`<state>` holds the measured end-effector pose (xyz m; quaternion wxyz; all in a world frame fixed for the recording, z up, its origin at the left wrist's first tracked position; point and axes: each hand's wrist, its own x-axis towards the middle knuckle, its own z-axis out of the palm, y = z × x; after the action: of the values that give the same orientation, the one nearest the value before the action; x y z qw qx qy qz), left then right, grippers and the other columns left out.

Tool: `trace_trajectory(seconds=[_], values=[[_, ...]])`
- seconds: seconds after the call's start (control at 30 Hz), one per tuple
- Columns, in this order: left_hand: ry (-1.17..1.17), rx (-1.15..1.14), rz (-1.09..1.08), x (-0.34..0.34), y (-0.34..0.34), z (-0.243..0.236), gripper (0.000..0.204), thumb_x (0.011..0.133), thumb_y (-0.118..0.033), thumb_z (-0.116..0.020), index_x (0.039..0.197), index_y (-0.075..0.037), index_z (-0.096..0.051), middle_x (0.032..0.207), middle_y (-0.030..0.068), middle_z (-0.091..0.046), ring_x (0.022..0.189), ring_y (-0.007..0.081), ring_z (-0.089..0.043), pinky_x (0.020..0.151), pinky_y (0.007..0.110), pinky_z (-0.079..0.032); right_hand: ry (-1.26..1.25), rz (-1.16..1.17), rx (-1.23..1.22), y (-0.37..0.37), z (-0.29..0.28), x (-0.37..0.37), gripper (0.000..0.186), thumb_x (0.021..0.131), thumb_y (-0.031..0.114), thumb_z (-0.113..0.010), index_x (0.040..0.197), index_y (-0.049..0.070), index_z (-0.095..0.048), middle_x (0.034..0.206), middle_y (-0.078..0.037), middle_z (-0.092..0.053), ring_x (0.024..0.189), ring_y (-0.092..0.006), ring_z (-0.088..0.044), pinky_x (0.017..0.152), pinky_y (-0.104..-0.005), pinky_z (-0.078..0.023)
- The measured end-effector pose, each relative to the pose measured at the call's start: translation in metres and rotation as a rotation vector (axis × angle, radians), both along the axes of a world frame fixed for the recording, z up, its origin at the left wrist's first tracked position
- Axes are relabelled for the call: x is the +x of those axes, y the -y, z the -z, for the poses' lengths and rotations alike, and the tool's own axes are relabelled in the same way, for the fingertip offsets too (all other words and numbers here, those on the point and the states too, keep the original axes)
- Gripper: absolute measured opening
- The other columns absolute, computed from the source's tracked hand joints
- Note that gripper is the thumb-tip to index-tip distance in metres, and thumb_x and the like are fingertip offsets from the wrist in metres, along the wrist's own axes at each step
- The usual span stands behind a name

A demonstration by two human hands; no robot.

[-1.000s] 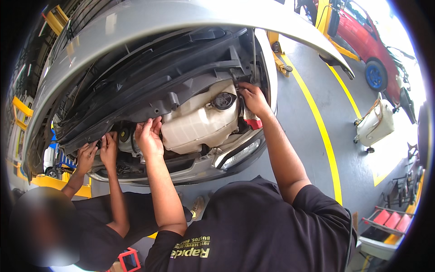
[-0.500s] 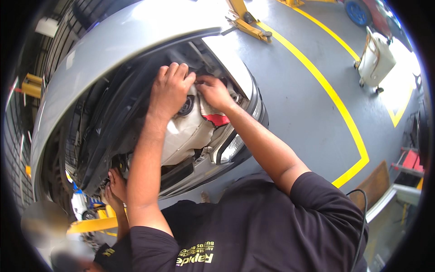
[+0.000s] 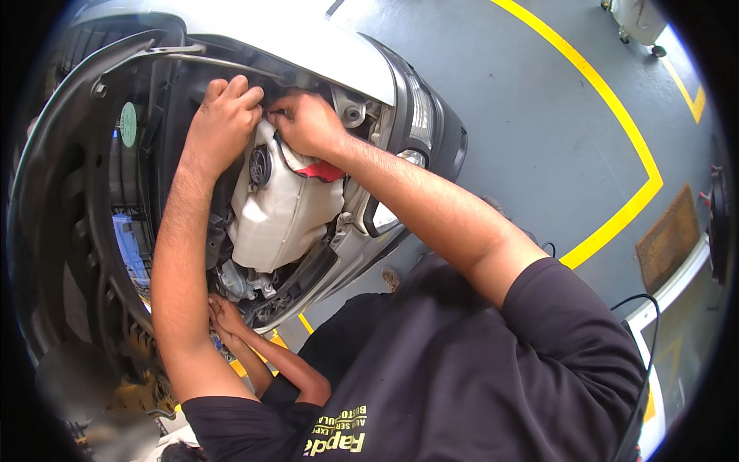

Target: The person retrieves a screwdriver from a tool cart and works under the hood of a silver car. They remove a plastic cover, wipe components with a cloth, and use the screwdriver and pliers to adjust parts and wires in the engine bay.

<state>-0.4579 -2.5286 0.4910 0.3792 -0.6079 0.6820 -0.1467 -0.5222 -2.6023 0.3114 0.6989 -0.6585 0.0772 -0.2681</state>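
A white plastic tank [image 3: 281, 223] with a black cap [image 3: 260, 168] sits in the front corner of a car's engine bay. My left hand [image 3: 225, 119] is at the tank's far end, its fingers curled over and their tips hidden. Close beside it, my right hand [image 3: 308, 127] has its thumb and fingers bent into a pinch. Whatever either hand grips is too small or covered to make out. Below my right wrist, a red piece [image 3: 322, 171] with a dark edge lies against the tank; its kind is unclear.
A co-worker's hands [image 3: 225, 317] reach in at the near side of the bay. The raised hood's dark inner frame [image 3: 77, 192] stands at left. A headlight [image 3: 389, 215] and a pale fender [image 3: 308, 46] border the bay. Across the floor runs a yellow line [image 3: 608, 100].
The view has shifted, so the bay shows larger and further left. Both my hands stay at the tank's far end, with the right turned more over it. More of the co-worker's arms shows.
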Motion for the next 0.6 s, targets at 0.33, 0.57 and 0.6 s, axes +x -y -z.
trace_trajectory(seconds=[0.33, 0.57, 0.6], values=[[0.038, -0.002, 0.053, -0.005, 0.006, 0.0, 0.009, 0.086, -0.015, -0.068, 0.082, -0.013, -0.076, 0.105, -0.0033, -0.068, 0.11, 0.0171, -0.058, 0.1, 0.035, -0.044, 0.005, 0.014, -0.025, 0.001, -0.001, 0.001, 0.026, 0.094, 0.023, -0.068, 0.111, 0.01, -0.081, 0.115, -0.016, -0.076, 0.111, -0.0376, -0.071, 0.1, -0.0472, -0.056], [0.001, 0.107, 0.078, -0.001, 0.011, 0.001, 0.007, 0.082, -0.013, -0.066, 0.082, -0.014, -0.073, 0.099, -0.0023, -0.065, 0.105, 0.0156, -0.062, 0.095, 0.033, -0.047, -0.009, 0.06, -0.057, -0.002, 0.001, 0.004, 0.025, 0.093, 0.024, -0.068, 0.11, 0.012, -0.082, 0.114, -0.015, -0.077, 0.107, -0.0376, -0.073, 0.097, -0.0478, -0.058], [-0.027, 0.109, 0.08, 0.001, 0.013, 0.0, 0.007, 0.082, -0.013, -0.066, 0.082, -0.013, -0.073, 0.099, -0.002, -0.065, 0.104, 0.0158, -0.062, 0.095, 0.032, -0.047, -0.014, 0.058, -0.046, -0.003, 0.001, 0.004, 0.025, 0.093, 0.024, -0.068, 0.11, 0.012, -0.082, 0.114, -0.015, -0.077, 0.107, -0.0374, -0.073, 0.097, -0.0476, -0.058]])
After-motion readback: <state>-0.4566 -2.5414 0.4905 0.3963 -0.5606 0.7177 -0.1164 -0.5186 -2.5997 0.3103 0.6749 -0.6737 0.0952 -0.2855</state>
